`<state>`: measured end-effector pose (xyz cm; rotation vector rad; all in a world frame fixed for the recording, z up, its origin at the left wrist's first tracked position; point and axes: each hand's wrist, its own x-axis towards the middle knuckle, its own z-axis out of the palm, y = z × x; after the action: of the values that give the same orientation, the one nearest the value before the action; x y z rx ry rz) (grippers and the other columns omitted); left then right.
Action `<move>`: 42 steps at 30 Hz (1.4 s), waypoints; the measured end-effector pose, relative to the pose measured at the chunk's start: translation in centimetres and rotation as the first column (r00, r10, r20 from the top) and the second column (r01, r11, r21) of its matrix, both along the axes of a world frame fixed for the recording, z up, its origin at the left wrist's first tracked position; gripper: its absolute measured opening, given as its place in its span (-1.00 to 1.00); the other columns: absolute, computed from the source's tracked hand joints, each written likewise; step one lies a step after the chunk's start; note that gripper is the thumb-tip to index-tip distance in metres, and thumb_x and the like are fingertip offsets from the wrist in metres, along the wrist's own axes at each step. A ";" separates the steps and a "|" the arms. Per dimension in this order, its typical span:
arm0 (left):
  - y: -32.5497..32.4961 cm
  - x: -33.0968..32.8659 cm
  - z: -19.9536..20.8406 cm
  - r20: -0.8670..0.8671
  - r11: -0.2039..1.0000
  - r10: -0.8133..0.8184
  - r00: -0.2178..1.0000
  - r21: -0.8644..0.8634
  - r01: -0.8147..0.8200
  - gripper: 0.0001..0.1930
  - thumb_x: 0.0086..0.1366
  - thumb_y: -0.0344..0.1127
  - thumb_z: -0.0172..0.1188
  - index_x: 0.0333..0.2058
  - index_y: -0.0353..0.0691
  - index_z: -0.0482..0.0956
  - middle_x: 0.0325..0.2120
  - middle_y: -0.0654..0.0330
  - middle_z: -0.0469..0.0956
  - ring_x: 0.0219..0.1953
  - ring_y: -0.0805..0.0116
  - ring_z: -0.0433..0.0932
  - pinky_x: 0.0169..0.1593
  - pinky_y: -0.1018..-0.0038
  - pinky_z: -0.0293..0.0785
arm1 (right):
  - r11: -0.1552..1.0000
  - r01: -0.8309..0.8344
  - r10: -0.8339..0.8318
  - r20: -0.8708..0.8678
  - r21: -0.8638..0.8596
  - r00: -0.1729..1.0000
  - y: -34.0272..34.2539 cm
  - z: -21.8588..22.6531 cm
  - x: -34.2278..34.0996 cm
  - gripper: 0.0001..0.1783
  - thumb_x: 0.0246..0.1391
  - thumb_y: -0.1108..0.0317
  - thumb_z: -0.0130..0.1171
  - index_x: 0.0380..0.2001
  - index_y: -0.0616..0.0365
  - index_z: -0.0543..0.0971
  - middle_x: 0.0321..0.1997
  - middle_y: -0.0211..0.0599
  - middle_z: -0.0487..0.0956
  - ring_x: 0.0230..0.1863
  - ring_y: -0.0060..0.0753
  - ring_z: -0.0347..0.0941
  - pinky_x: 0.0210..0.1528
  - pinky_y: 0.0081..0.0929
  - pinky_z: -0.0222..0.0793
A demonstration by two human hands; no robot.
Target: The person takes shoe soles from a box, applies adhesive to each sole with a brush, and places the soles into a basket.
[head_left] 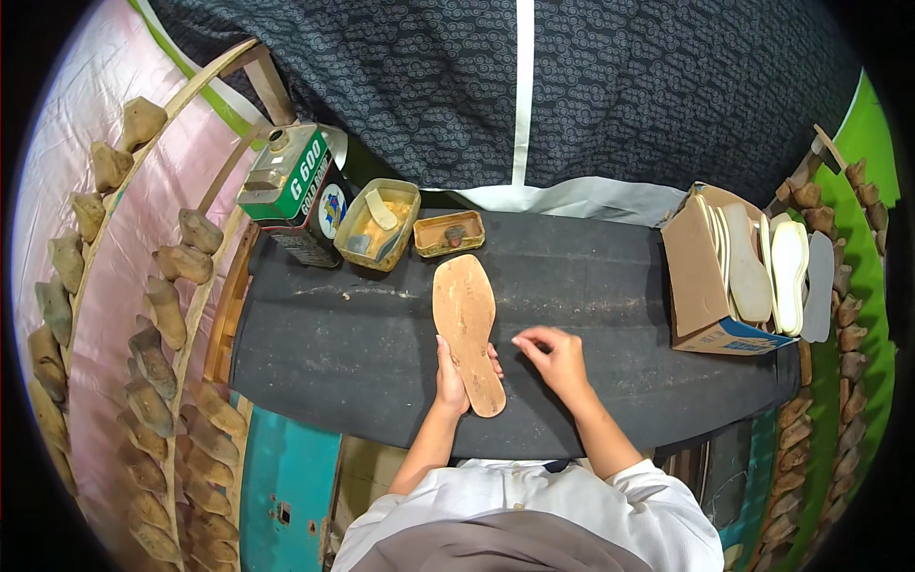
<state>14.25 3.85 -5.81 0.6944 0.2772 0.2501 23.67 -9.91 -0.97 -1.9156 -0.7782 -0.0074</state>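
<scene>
A tan insole (464,310), mottled with small dark marks, stands lengthwise in front of me above the dark table. My left hand (452,383) is closed round its narrower middle, with the thumb along the left edge and fingertips showing at the right edge. Just right of the insole, apart from it, my right hand (558,360) hangs over the table with thumb and forefinger drawn together in a pinch. Whatever may be between those fingertips is too small to make out.
At the back left stand a green-and-black metal can (303,195), a yellowish tub (393,208) containing a pale scraper-like piece, and a shallow tray (450,234). A cardboard box (699,276) of insoles sits at the right. Racks of shoe lasts (184,262) flank the black-covered table (591,276).
</scene>
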 end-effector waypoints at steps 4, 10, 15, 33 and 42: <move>0.7 -0.5 -0.4 -0.002 0.999 0.046 0.999 0.015 -0.046 -0.21 0.24 0.34 -0.58 -0.15 -0.29 0.37 -0.47 0.12 0.45 -0.52 0.29 0.49 -0.40 0.38 0.49 | 0.993 -0.052 0.039 0.117 0.110 0.992 3.9 2.1 2.3 -0.74 -0.12 0.41 0.26 -0.28 0.13 0.54 -0.40 -0.25 0.55 -0.50 -0.38 0.47 -0.40 -0.49 0.39; 0.6 -0.7 -0.5 0.009 0.989 0.145 0.989 0.025 -0.146 -0.24 0.23 0.33 -0.54 -0.16 -0.28 0.37 -0.50 0.12 0.44 -0.55 0.30 0.47 -0.45 0.37 0.48 | 0.997 -0.072 0.078 0.178 -0.038 0.981 11.5 2.3 6.7 -0.54 -0.13 0.42 0.24 -0.07 0.02 0.42 -0.34 -0.23 0.41 -0.38 -0.33 0.46 -0.31 -0.41 0.42; 0.5 -0.6 -0.2 0.016 0.989 0.145 0.989 0.009 -0.145 -0.25 0.23 0.33 -0.54 -0.15 -0.27 0.37 -0.51 0.13 0.44 -0.56 0.30 0.47 -0.45 0.38 0.48 | 0.993 -0.114 0.121 0.330 -0.040 0.936 15.1 0.2 9.9 -0.63 -0.12 0.43 0.21 -0.16 0.00 0.48 -0.36 -0.22 0.41 -0.33 -0.19 0.47 -0.29 -0.35 0.42; 0.7 -0.2 -0.4 -0.014 0.990 0.139 0.990 0.007 -0.139 -0.24 0.22 0.34 -0.53 -0.18 -0.28 0.37 -0.49 0.11 0.44 -0.55 0.27 0.48 -0.45 0.35 0.47 | 0.981 -0.179 0.127 0.465 0.068 0.876 8.3 -1.6 8.3 -0.52 -0.24 0.64 0.19 -0.14 0.02 0.54 -0.34 -0.23 0.52 -0.35 -0.25 0.49 -0.32 -0.42 0.43; 0.5 -0.2 -0.4 0.026 0.988 0.149 0.988 0.028 -0.150 -0.25 0.23 0.33 -0.54 -0.15 -0.26 0.36 -0.48 0.13 0.44 -0.52 0.28 0.47 -0.42 0.36 0.46 | 0.937 -0.255 0.070 0.587 0.239 0.807 6.2 2.8 3.8 -0.59 -0.20 0.59 0.18 -0.16 0.16 0.54 -0.32 -0.23 0.55 -0.35 -0.30 0.50 -0.33 -0.46 0.41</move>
<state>14.09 4.38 -6.22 0.7001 0.3034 0.4062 27.42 -3.72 1.83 -1.5393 -1.2648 -0.5943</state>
